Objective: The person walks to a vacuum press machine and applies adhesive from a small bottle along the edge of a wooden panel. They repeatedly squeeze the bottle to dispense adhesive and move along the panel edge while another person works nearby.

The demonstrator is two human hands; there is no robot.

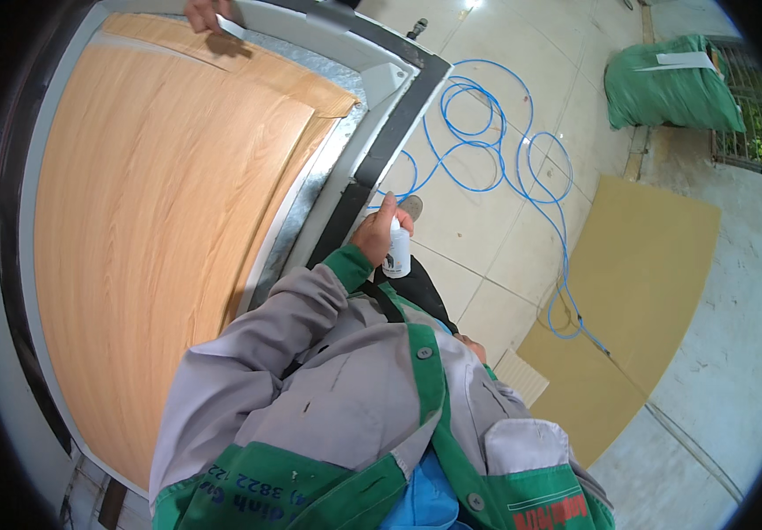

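My left hand [379,231] is closed round a small white bottle [398,256] with a dark print, held in front of my body beside the frame's corner. My right hand [469,345] hangs low by my side, mostly behind my jacket, so its fingers do not show clearly. To my left lies a large wood-grain panel [160,177] inside a grey frame [328,199] with black edging. A wood-grain strip [284,84] runs along the panel's far edge. At the far left, another person's hand [207,13] holds a flat white piece [230,27] over that strip.
A blue hose [522,168] lies in loops across the tiled floor [478,234]. Further right are a flat tan board [637,291] and a small ribbed piece [520,378]. A stuffed green sack [668,88] rests at the far right by a barred opening [752,106].
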